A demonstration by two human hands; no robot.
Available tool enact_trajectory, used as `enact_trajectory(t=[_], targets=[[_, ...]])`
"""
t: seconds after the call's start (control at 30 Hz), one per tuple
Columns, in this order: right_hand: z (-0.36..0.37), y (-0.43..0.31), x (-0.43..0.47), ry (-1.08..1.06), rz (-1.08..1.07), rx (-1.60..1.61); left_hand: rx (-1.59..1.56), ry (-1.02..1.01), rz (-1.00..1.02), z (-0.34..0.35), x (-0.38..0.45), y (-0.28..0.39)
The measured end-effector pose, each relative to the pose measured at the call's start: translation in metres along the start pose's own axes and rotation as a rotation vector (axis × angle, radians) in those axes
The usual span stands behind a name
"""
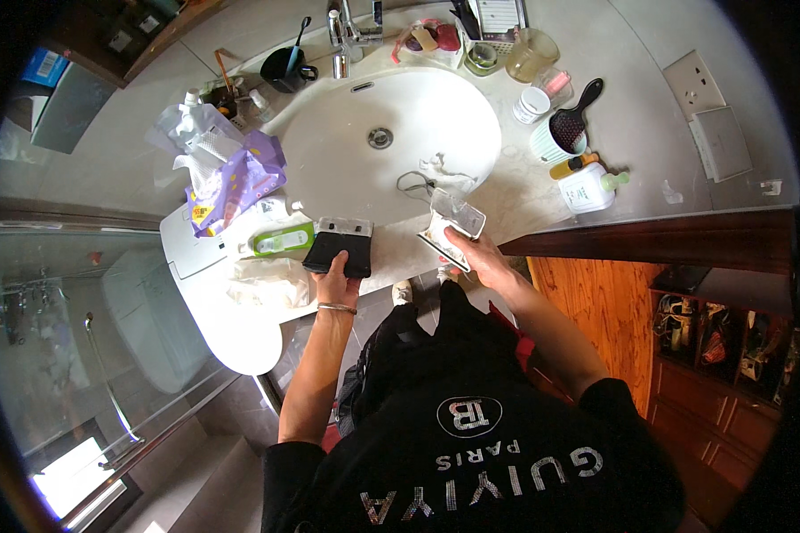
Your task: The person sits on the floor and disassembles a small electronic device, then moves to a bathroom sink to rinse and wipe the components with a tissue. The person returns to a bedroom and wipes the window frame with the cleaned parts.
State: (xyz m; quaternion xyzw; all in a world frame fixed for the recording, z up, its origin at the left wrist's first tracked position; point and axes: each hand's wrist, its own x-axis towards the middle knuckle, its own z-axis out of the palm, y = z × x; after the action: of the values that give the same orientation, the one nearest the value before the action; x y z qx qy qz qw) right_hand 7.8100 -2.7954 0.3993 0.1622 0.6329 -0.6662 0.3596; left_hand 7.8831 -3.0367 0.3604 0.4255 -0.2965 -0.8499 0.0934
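My left hand grips a flat black case with a clear plastic strip along its far edge. The case is over the counter's front edge. In my right hand is a small open box with a whitish, stained inside and a raised clear lid. My right thumb reaches into the box. Just beyond it, a dark looped cord and a crumpled whitish piece lie in the white washbasin.
Left of the basin are a purple wipes pack, a green-and-white tube and a black mug. A chrome tap stands behind. To the right are a hairbrush in a cup and a white pump bottle.
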Motion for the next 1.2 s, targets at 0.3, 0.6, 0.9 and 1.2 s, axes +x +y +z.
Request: enact_trajectory(t=[0.3, 0.6, 0.9, 1.2], targets=[[-0.002, -0.007, 0.008, 0.054, -0.183, -0.025, 0.048, -0.106, -0.033, -0.010, -0.054, 0.047], [-0.006, -0.001, 0.011, -0.264, -0.028, 0.204, -0.045, -0.184, -0.023, 0.017, -0.095, 0.088], [-0.006, -0.047, -0.076, 0.400, -1.089, -1.001, 0.215, -0.438, -0.118, 0.071, -0.118, 0.080], [0.023, -0.061, -0.116, 0.527, -0.913, -1.361, 0.401, -0.636, -0.301, 0.108, -0.131, 0.078]])
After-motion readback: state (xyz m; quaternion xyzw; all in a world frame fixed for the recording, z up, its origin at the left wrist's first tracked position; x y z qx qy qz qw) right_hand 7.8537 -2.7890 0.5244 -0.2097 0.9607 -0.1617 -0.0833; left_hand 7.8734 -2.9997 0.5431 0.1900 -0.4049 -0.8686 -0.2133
